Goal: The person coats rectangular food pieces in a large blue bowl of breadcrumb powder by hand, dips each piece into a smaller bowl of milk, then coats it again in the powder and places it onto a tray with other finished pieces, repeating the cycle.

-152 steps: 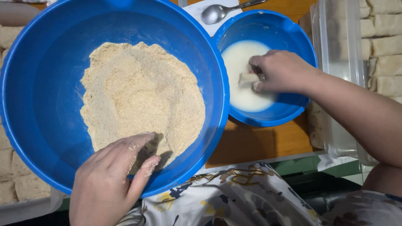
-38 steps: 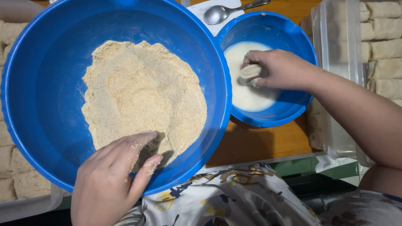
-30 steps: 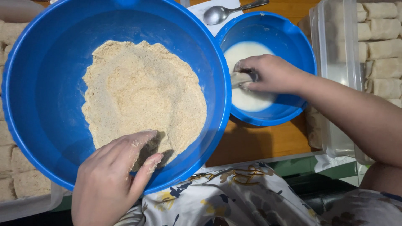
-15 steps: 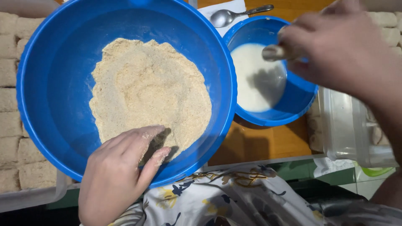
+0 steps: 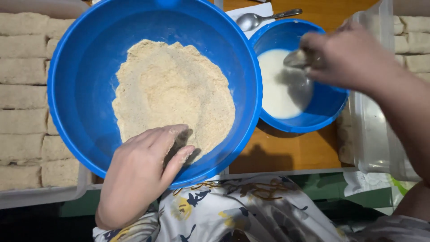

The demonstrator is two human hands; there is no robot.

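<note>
A large blue bowl (image 5: 80, 71) holds a heap of pale breadcrumbs (image 5: 172, 92). My left hand (image 5: 141, 172) rests over its near rim, crumb-dusted fingers bent down into the edge of the crumbs. To the right stands a smaller blue bowl (image 5: 329, 107) with a white liquid batter (image 5: 275, 89). My right hand (image 5: 349, 56) hovers above that bowl, fingers closed on a wet pale roll (image 5: 296, 58) that pokes out to the left.
A clear tray at the left (image 5: 27, 197) carries rows of crumb-coated rolls (image 5: 24, 96). A clear container at the right (image 5: 371, 134) holds plain rolls (image 5: 414, 42). A metal spoon (image 5: 253, 20) lies on white paper behind the bowls. Wooden tabletop (image 5: 291, 150); patterned cloth at the near edge.
My right hand lifted the roll out of the white batter and now holds it above the small bowl. The view shifted left. My left hand stayed in the crumbs.
</note>
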